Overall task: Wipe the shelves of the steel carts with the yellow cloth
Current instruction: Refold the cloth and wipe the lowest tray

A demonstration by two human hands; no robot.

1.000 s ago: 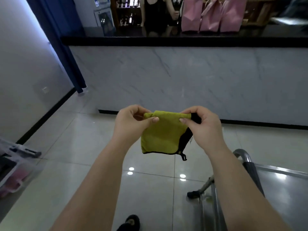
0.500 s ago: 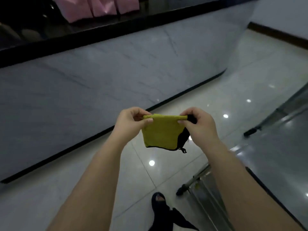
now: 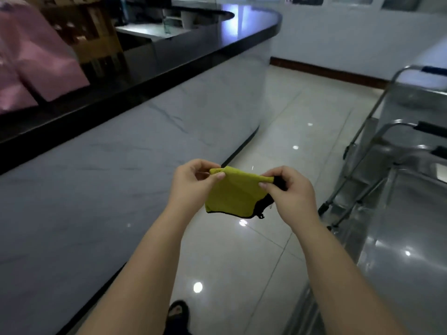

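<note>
One head-worn view looks forward and down, close over the left hand [image 3: 193, 184] and right hand [image 3: 294, 193], counter [image 3: 108, 189] left, carts [image 3: 411, 238] right, floor [image 3: 285, 141] ahead.

Left hand [image 3: 193, 183] and right hand [image 3: 289, 189] pinched top corners of yellow cloth [image 3: 235, 192] over shiny floor [image 3: 285, 122]. Steel carts [image 3: 406, 151] stood at right, long counter [image 3: 121, 141] at left.

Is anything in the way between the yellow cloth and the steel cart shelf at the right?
Nothing visible. The left hand and right hand pinch the yellow cloth in the air above the floor; the nearest cart shelf lies to its right, with only open space between.
</note>
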